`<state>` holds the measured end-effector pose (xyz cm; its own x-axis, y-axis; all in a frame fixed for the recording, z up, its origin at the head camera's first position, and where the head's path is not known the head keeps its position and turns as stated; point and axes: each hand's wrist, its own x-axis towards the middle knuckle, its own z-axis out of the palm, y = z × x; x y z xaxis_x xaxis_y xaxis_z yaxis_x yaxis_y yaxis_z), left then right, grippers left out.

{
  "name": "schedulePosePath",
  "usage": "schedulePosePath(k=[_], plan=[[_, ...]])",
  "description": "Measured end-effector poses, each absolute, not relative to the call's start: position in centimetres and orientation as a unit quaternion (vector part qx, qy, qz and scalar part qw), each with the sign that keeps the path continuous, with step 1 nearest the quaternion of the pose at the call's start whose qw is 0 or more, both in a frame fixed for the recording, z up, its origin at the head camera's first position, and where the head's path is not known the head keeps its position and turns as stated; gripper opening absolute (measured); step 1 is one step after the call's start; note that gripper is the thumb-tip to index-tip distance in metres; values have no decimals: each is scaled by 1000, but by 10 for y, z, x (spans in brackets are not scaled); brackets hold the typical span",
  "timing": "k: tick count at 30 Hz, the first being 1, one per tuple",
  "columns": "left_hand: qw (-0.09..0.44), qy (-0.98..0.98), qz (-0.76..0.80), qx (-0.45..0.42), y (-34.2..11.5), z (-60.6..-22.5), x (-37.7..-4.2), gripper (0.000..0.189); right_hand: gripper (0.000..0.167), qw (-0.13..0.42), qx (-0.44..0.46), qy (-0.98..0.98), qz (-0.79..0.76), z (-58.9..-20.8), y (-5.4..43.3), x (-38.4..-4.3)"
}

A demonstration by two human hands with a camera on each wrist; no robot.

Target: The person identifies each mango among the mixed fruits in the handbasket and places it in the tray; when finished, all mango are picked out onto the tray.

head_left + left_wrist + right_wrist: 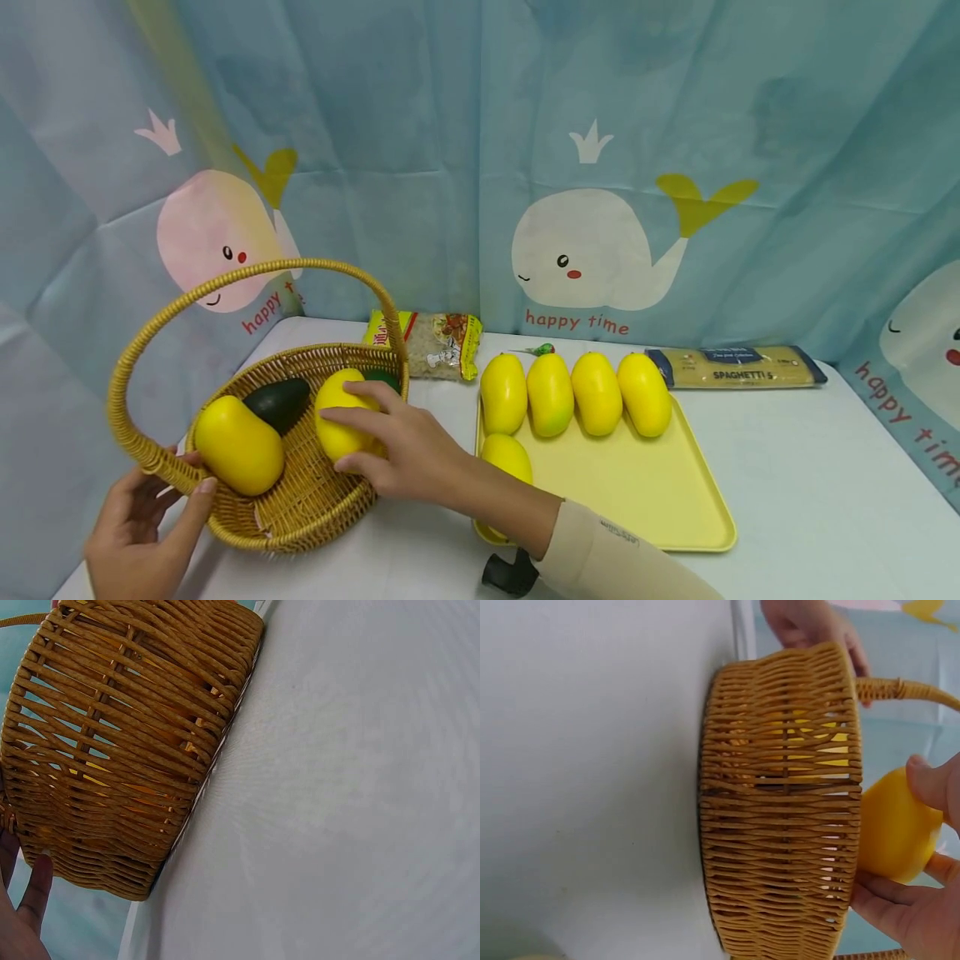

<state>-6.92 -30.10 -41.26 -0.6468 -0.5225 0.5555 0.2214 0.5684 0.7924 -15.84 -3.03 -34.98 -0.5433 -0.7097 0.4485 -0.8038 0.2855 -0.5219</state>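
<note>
A wicker basket (300, 533) with a tall arched handle stands at the left of the table. My left hand (142, 529) grips its rim at the near foot of the handle, thumb on the outside. Over the basket's right half, my right hand (412, 450) holds a yellow mango (330, 442) between thumb and fingers; the right wrist view shows this mango (896, 825) at rim level. Another mango (238, 446) lies inside at the left, beside a dark green avocado-like fruit (279, 404). A second green fruit (382, 379) is partly hidden behind the held mango.
A yellow tray (622, 492) to the right bears several mangoes (551, 396), one partly behind my right forearm. Behind stand a food packet (442, 346), a small green-and-red item (542, 350) and a spaghetti pack (738, 368). A black object (510, 573) sits near the front.
</note>
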Motion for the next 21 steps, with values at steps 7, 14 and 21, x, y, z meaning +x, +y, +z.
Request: schedulePosePath(k=[7, 14, 21], plan=[[407, -787, -454, 94, -301, -412, -68, 58, 51, 71, 472, -792, 380, -349, -14, -149], [407, -789, -451, 89, -302, -412, -68, 58, 50, 87, 466, -786, 397, -350, 3, -139], [405, -791, -449, 93, -303, -414, -69, 57, 50, 80, 450, -782, 424, -353, 23, -129]])
